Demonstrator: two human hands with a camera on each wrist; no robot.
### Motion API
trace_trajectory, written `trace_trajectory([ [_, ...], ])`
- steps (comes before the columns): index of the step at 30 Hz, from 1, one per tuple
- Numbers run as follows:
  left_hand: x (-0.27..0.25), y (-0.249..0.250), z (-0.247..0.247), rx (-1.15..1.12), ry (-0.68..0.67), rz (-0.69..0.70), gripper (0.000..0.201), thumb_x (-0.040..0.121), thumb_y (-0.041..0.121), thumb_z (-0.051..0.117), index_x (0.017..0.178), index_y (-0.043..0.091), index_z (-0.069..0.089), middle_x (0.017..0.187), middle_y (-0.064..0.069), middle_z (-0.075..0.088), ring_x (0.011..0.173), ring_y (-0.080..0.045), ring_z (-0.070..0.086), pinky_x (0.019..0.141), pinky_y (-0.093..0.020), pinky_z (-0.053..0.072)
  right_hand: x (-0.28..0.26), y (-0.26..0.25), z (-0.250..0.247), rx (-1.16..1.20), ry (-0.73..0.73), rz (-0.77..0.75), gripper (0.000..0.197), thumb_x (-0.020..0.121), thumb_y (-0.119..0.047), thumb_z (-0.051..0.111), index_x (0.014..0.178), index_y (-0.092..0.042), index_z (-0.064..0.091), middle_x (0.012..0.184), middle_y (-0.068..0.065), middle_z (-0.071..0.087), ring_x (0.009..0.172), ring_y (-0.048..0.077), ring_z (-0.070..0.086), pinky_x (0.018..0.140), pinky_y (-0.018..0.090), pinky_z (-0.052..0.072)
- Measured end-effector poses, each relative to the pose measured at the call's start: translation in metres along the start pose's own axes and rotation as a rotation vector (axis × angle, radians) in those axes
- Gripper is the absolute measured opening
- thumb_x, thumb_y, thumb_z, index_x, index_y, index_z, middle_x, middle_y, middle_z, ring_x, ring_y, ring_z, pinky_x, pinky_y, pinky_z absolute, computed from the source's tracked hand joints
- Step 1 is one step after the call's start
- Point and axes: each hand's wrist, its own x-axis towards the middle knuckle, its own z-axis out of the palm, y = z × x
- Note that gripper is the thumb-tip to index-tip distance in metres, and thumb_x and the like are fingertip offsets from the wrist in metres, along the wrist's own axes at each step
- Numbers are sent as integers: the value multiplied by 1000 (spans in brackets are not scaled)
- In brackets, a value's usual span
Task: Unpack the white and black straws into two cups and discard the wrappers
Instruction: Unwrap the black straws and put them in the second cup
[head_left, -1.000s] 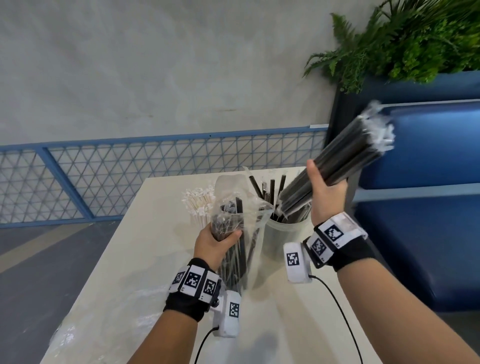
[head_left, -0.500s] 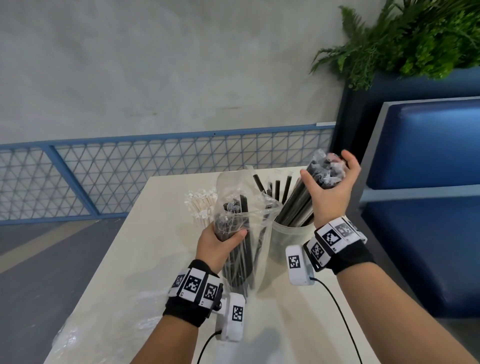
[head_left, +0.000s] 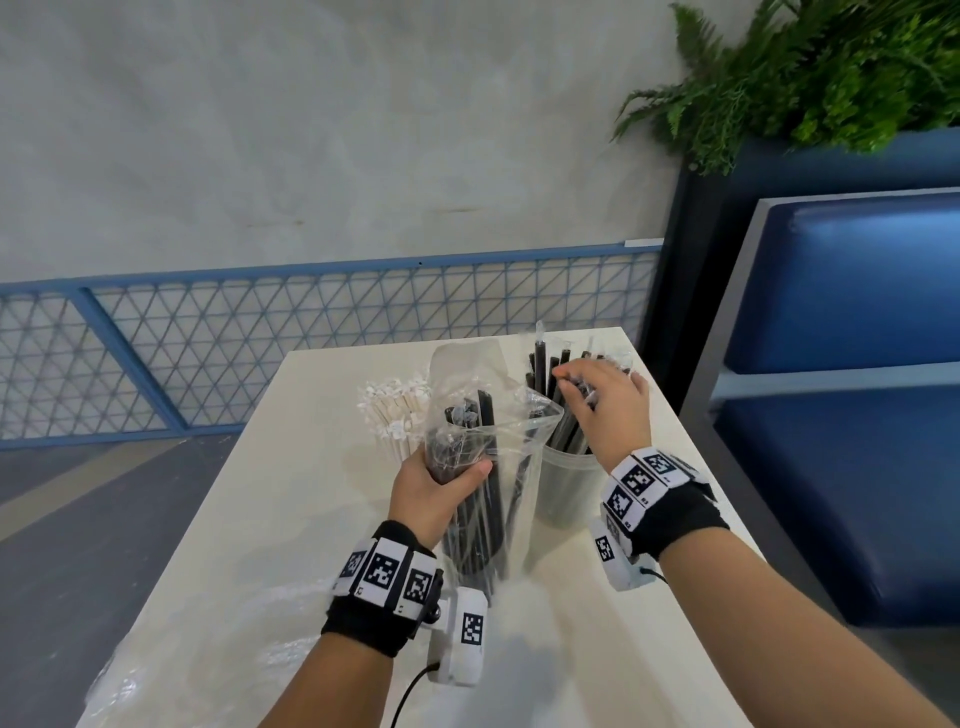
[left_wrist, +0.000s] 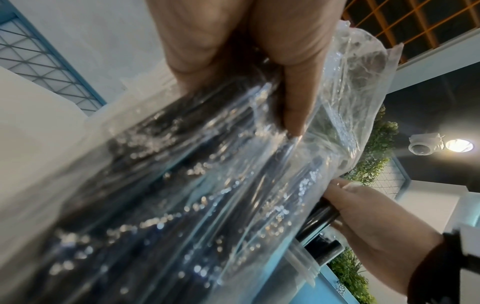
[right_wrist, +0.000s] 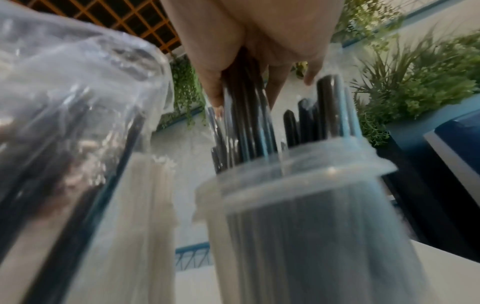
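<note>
My left hand grips a clear plastic bag standing upright on the table, with several black straws still inside; the thumb presses across the film. My right hand sits on top of the black straws standing in a translucent cup, fingers curled round a bundle of them. White paper-wrapped straws stand behind the bag, their cup hidden. In the right wrist view the cup fills the foreground, with the bag to its left.
The cream table carries a crumpled clear wrapper at its front left corner. A blue padded bench stands close on the right, a planter with ferns behind it. A blue mesh railing runs along the wall.
My right hand brought the bundle of black straws down from high on the right into the cup and now rests on their tops. The left hand and bag stayed put.
</note>
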Motion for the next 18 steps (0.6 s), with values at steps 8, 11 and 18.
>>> trace_trajectory([
  [8, -1, -2, -2, 13, -7, -9, 32, 72, 17, 77, 102, 11, 66, 95, -1, 72, 92, -15, 67, 85, -30, 51, -15, 10, 4, -187, -228, 90, 34, 94, -41, 45, 125, -33, 53, 139, -12, 47, 140, 7, 25, 113, 43, -5],
  [11, -3, -1, -2, 20, -18, -2, 34, 71, 18, 77, 102, 12, 66, 95, -1, 72, 93, -15, 67, 85, -30, 51, -18, -7, -8, 34, -37, 80, 39, 91, -40, 53, 127, -26, 51, 137, -7, 47, 131, 12, 38, 113, 49, 13],
  [18, -7, 5, -1, 55, -34, 62, 35, 72, 17, 76, 103, 9, 65, 94, -3, 72, 90, -14, 67, 80, -23, 52, -47, -51, -17, 360, 9, -45, 16, 89, -10, 59, 103, -12, 65, 96, 0, 66, 85, 3, 59, 78, 10, 46],
])
